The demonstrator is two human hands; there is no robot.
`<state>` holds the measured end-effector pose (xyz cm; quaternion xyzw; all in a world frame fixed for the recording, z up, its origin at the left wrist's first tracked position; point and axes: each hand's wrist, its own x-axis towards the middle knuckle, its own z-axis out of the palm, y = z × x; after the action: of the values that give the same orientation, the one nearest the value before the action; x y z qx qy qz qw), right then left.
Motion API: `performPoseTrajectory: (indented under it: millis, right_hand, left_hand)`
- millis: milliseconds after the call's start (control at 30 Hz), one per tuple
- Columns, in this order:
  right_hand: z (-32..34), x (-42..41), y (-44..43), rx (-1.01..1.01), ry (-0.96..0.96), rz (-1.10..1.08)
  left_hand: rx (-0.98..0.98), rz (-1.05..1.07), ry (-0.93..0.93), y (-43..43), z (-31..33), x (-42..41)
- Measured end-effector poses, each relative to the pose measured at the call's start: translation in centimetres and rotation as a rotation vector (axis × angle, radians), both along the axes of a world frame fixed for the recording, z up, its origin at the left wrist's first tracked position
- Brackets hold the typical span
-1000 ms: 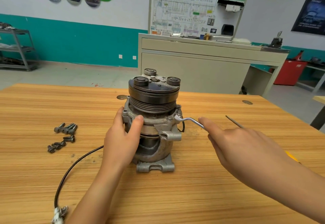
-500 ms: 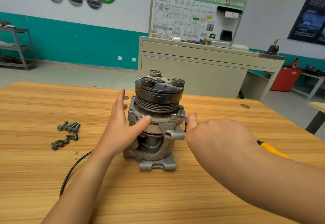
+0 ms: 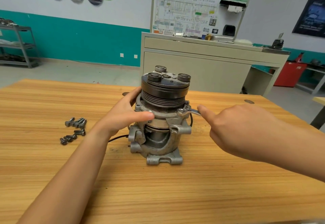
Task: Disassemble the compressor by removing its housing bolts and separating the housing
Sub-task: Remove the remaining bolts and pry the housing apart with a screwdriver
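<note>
compressor (image 3: 163,118) stands upright mid-table, pulley on top. my left hand (image 3: 126,116) wraps its upper flange to brace it; my right hand (image 3: 233,128) holds the wrench (image 3: 190,112) seated on a right-side flange bolt. i judge this is bolt-loosening, and next comes a firm swing without tipping. loose bolts (image 3: 74,130) lie to the left on the wooden table (image 3: 158,197); a beige cabinet (image 3: 193,69) stands behind.

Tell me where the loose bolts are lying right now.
In the head view, the loose bolts lie in a cluster on the wooden table, left of the compressor and apart from it.
</note>
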<state>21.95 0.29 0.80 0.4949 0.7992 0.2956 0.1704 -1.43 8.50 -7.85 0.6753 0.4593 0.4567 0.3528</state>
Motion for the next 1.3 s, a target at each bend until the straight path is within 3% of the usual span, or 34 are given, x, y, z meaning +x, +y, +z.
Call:
performPoseTrajectory:
  millis: [233, 500, 700, 800, 900, 1133, 1300]
  right_hand:
    - [-0.1, 2.0, 1.3, -0.026, 0.004, -0.043]
    - [-1.8, 3.0, 2.2, 0.056, -0.01, 0.046]
    - [-1.5, 5.6, 4.7, 0.116, -0.027, 0.275]
    - [-1.8, 7.0, 7.7, 0.028, 0.026, 0.314]
    - [-2.1, 7.5, 10.3, 0.02, 0.142, 0.305]
    - [-4.2, 3.9, 12.9, 0.137, 0.478, 0.52]
    - [-4.8, 4.4, 9.9, 0.208, 1.039, 0.403]
  left_hand:
    - [0.057, 0.33, 0.039, -3.4, -1.0, 3.3]
    - [0.063, 0.337, 0.024, -4.6, -1.4, 5.1]
    - [0.114, 0.47, -0.047, -4.2, -1.7, 6.1]
    - [0.118, 0.489, -0.031, -4.1, -1.8, 6.0]
    - [0.128, 0.502, -0.018, -3.9, -1.9, 6.1]
    - [0.16, 0.531, -0.043, -3.9, -2.0, 6.5]
    - [0.163, 0.521, -0.056, -4.0, -2.1, 6.5]
